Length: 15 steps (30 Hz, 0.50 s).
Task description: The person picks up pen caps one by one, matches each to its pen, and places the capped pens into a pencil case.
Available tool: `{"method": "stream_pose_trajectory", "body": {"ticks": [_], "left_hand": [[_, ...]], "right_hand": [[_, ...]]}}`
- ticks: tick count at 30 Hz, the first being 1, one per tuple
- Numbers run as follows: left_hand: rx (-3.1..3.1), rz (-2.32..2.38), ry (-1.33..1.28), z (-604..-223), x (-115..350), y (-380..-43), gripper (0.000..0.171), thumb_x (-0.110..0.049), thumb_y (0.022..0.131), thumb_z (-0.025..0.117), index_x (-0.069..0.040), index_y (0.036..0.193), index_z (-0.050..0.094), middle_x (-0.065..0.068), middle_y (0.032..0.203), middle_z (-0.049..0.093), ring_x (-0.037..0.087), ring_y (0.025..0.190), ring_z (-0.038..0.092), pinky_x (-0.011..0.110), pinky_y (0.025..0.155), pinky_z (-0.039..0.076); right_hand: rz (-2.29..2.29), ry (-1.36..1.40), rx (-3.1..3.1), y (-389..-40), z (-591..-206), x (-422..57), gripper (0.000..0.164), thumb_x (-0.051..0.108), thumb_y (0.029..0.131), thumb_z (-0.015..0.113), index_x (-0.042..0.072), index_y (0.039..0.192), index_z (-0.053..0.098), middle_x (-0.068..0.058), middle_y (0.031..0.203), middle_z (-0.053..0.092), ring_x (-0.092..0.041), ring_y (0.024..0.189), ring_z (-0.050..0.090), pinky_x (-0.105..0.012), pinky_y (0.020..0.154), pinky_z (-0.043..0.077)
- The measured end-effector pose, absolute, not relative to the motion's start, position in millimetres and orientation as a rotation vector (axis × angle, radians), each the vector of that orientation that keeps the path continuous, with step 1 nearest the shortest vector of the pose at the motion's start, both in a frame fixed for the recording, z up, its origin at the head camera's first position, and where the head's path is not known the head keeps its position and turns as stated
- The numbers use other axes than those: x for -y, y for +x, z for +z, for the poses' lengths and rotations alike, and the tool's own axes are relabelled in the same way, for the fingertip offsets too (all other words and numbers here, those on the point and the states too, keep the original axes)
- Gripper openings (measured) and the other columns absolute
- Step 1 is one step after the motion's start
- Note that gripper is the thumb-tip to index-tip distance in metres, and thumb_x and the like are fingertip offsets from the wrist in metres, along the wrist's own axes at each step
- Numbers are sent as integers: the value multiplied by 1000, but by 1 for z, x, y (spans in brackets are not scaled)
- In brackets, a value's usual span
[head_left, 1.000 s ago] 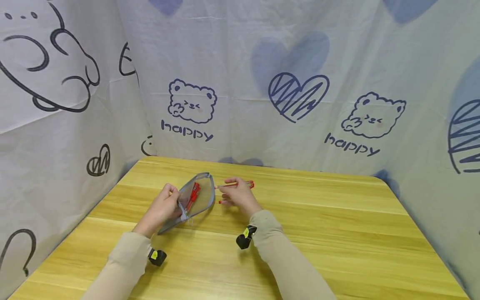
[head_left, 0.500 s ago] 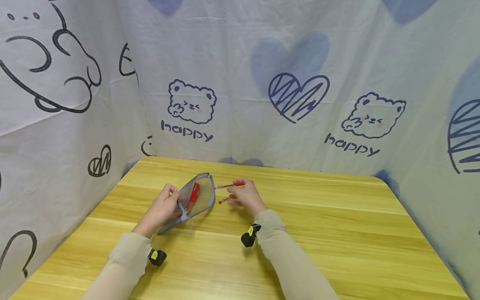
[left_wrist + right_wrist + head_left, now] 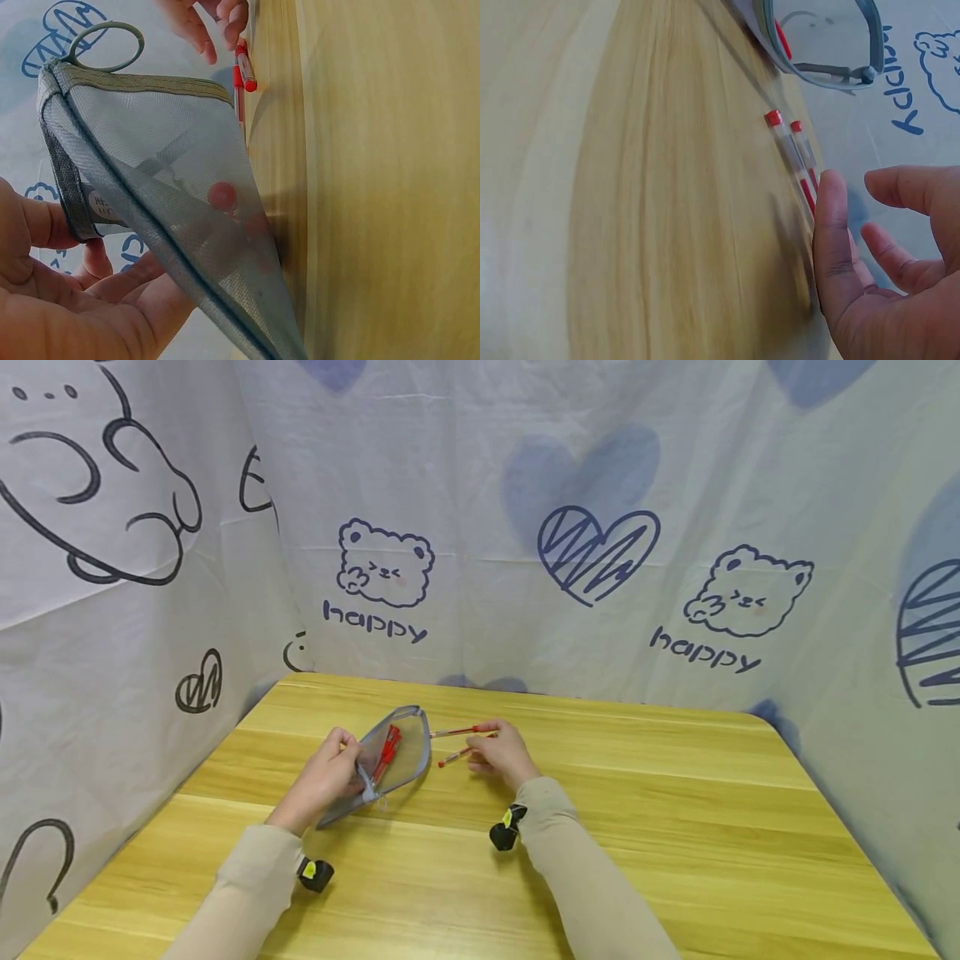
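My left hand (image 3: 322, 774) pinches the rim of a grey mesh zip pouch (image 3: 424, 758), keeping its mouth spread toward the right. Inside, red pens (image 3: 386, 750) lean together and show blurred through the mesh in the left wrist view. Two red-capped pens lie on the table right of the mouth: a far pen (image 3: 450, 732) and a nearer pen (image 3: 453, 758). Over their right ends hovers my right hand (image 3: 508, 757). In the right wrist view its thumb and forefinger (image 3: 831, 225) stand apart, the pens (image 3: 795, 154) beyond them; whether a fingertip touches one is hidden.
A yellow wood-grain table (image 3: 675, 835) spreads under both hands. White curtains (image 3: 480, 635) with printed bears and hearts hang along its back and sides. A black wrist camera (image 3: 504, 833) sits below the right cuff, another (image 3: 315, 875) beside the left.
My right hand has drawn back to the right, uncovering more of the two loose pens. The left hand and pouch stay in place.
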<state>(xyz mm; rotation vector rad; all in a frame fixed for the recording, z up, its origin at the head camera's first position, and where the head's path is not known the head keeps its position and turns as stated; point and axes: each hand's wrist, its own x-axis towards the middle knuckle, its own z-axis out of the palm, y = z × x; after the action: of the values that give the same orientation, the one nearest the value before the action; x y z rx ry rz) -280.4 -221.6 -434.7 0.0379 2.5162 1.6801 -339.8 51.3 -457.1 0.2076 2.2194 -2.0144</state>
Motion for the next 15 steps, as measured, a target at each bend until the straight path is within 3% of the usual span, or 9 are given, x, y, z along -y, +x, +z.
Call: {"method": "stream_pose_trajectory", "body": {"ticks": [5,15], "left_hand": [[-2519,1679,43,-435,222,-282,22,-24,117,29,-5,112,37,25,122,50,22,92,58,42,88,64],[-2515,1682,34,-436,222,-281,21,-23,117,29,-5,112,37,28,132,51,22,95,58,40,88,63]], "right_hand": [[-1985,237,-2241,-342,-460,-53,43,9,103,69,-2,141,55,-14,110,63,-13,73,65,-21,57,58],[-1962,251,-2263,-344,-462,-54,40,7,103,68,-2,139,55,-16,103,68,-13,70,65,-23,58,60]]}}
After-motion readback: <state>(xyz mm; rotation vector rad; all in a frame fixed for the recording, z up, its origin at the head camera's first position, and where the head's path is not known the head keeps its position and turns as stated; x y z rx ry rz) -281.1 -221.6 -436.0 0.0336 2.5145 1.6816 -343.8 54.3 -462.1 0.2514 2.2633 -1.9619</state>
